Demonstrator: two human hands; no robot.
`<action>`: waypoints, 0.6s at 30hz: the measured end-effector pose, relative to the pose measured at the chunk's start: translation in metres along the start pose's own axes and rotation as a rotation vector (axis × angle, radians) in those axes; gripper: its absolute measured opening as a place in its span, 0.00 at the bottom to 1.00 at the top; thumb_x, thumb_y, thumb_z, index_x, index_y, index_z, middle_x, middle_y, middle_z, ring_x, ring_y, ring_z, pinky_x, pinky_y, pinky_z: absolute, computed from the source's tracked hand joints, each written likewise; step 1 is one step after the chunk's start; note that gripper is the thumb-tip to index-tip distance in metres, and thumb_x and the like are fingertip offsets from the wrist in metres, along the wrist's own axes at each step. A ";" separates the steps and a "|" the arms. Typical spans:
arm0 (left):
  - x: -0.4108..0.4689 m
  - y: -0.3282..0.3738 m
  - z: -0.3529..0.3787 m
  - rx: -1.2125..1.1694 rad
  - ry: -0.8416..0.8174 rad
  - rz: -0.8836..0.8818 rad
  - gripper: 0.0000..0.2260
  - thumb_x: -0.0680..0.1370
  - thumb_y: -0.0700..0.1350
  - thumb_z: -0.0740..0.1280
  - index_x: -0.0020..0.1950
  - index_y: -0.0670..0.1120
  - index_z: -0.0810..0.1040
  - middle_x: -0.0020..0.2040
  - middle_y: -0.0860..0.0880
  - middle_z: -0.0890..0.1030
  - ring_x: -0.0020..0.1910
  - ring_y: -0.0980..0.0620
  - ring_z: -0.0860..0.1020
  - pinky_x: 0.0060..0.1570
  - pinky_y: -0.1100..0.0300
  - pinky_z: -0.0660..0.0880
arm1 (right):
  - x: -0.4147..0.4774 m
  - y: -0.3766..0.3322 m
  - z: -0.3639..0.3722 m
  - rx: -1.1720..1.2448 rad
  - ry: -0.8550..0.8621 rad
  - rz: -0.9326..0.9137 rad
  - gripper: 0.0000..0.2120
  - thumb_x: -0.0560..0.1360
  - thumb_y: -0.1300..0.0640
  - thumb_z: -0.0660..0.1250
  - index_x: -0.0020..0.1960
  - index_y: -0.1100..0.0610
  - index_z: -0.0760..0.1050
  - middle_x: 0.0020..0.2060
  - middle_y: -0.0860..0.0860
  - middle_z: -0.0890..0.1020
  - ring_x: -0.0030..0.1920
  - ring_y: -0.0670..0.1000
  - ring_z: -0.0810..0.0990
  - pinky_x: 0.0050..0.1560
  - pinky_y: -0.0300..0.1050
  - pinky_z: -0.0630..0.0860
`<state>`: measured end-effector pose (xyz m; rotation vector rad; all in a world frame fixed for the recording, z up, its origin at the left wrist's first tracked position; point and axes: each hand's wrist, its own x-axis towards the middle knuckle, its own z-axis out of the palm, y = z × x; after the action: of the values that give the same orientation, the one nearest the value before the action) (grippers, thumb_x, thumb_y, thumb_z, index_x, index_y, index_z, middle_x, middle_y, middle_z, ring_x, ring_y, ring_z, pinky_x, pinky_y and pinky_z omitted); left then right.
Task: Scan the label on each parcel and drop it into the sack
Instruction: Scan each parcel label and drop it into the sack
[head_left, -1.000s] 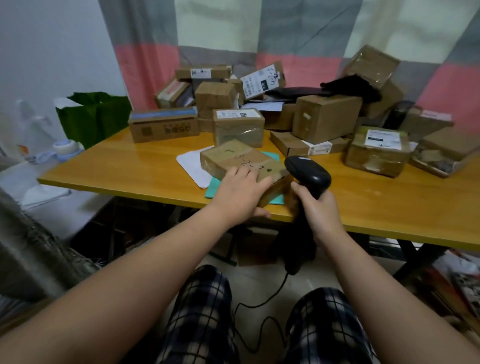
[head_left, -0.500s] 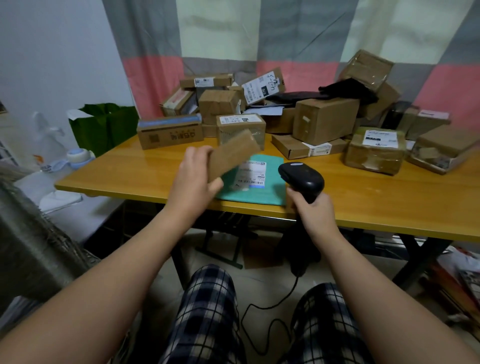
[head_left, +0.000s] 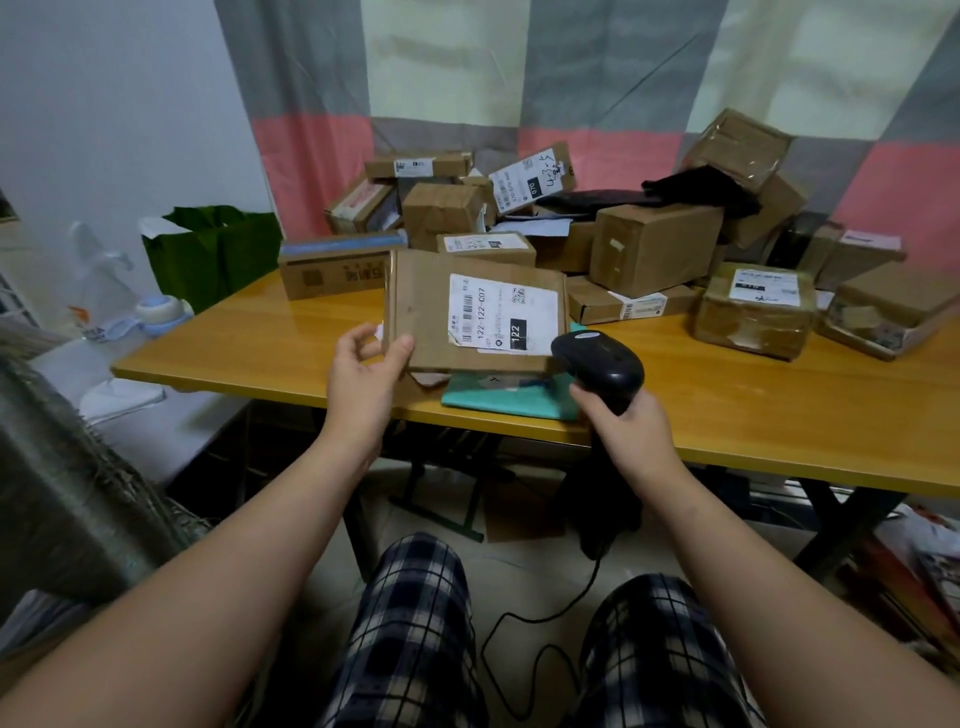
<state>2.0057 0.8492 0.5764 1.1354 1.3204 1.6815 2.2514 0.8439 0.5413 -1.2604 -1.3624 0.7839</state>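
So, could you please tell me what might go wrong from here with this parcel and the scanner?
1. The left hand pinches the parcel by one lower corner only; with so small a grip it may swing or slip.
2. The scanner in the right hand sits close by the parcel's lower right corner, off to the side of the label; the read may fail.
3. The cable loops between the knees and could snag.

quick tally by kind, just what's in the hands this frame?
cardboard parcel: 1, pinched by the left hand
barcode scanner: 1, gripped by the right hand
Total: 2
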 end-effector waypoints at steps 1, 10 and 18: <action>0.006 0.003 -0.001 -0.002 0.048 0.032 0.18 0.77 0.46 0.69 0.63 0.47 0.67 0.56 0.49 0.77 0.50 0.58 0.78 0.43 0.71 0.75 | 0.000 -0.004 -0.002 0.000 -0.005 -0.017 0.14 0.74 0.54 0.71 0.58 0.50 0.76 0.49 0.45 0.81 0.53 0.44 0.78 0.52 0.36 0.74; 0.066 0.079 0.037 0.226 -0.065 0.480 0.07 0.73 0.45 0.73 0.48 0.46 0.79 0.41 0.55 0.79 0.40 0.65 0.75 0.47 0.61 0.76 | 0.006 -0.064 0.009 -0.225 0.005 -0.176 0.08 0.72 0.51 0.72 0.47 0.53 0.80 0.41 0.53 0.84 0.45 0.50 0.81 0.48 0.51 0.78; 0.061 0.045 0.052 0.288 -0.362 0.340 0.43 0.66 0.48 0.78 0.70 0.70 0.56 0.70 0.49 0.68 0.67 0.48 0.71 0.65 0.44 0.71 | -0.002 -0.061 0.004 -0.349 0.024 -0.126 0.09 0.72 0.47 0.71 0.45 0.52 0.78 0.34 0.47 0.80 0.39 0.47 0.79 0.36 0.42 0.72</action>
<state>2.0311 0.9128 0.6382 1.8234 1.2070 1.4412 2.2315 0.8295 0.5978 -1.4281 -1.5890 0.4537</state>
